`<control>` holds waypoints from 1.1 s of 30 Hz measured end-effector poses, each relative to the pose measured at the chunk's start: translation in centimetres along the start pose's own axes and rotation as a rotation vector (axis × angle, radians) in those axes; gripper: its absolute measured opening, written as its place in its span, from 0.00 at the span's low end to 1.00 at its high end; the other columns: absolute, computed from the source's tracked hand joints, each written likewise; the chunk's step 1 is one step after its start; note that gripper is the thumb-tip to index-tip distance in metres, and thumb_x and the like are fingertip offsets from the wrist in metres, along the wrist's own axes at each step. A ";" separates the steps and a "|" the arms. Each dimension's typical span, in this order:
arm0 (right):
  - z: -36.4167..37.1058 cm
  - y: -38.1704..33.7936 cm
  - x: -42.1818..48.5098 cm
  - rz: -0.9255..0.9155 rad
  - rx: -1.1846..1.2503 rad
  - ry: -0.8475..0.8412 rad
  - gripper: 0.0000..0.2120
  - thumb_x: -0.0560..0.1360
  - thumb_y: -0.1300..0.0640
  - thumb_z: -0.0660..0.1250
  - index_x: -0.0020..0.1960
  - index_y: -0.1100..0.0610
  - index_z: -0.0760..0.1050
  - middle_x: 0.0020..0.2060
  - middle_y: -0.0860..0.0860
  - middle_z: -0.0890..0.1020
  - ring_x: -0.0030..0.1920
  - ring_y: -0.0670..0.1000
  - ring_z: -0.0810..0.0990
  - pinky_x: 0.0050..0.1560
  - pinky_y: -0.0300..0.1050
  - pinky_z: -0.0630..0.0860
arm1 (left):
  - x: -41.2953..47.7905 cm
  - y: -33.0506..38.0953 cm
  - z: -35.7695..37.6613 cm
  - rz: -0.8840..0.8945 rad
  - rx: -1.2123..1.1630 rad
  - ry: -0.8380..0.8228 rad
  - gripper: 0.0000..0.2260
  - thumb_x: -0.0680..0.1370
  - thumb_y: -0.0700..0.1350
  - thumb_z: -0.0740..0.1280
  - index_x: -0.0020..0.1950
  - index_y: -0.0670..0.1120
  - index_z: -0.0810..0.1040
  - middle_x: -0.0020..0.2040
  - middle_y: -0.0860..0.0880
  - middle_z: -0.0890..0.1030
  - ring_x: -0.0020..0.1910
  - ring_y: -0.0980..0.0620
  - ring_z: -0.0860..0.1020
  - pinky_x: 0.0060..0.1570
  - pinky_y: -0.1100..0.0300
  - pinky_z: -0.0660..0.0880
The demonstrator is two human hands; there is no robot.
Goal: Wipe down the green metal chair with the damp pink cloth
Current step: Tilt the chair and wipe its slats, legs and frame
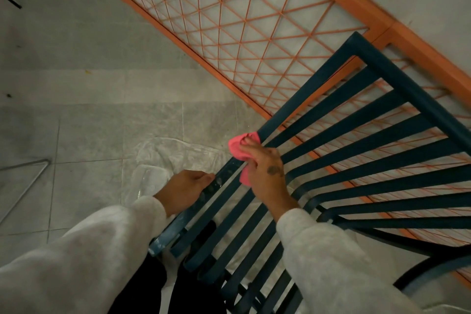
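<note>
The dark green metal chair (356,150) with long flat slats fills the right and lower middle of the head view. My right hand (267,173) grips the bunched pink cloth (238,148) and presses it on the chair's left side rail, where seat and back meet. My left hand (187,187) holds the same left rail lower down, fingers curled over its edge. The rail under it shows pale smears. Both arms wear light fleece sleeves.
An orange metal frame with diamond wire mesh (229,20) lies along the wall behind the chair. A clear plastic sheet (163,160) is spread on the tiled floor under the chair's left side. A thin metal rod frame (30,178) stands at the left.
</note>
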State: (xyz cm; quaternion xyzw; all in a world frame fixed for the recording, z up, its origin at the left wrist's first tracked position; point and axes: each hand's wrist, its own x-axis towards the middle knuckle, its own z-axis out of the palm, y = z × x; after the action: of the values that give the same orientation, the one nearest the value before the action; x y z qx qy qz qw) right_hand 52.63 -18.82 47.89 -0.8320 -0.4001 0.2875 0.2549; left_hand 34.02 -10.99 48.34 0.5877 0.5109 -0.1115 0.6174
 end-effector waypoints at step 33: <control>4.5 -2.2 -6.8 0.024 0.073 -0.152 0.20 0.79 0.63 0.63 0.65 0.45 0.75 0.62 0.50 0.72 0.56 0.43 0.72 0.61 0.31 0.68 | -2.1 -5.2 -0.6 -0.141 -0.214 0.024 0.16 0.77 0.61 0.62 0.46 0.53 0.83 0.51 0.51 0.85 0.52 0.50 0.82 0.63 0.48 0.74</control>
State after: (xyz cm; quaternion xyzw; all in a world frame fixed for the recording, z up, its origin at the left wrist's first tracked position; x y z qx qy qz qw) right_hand 44.87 -22.23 48.01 -0.8028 -0.3976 0.3673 0.2502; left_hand 28.97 -12.93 46.88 0.4824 0.5673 -0.0926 0.6610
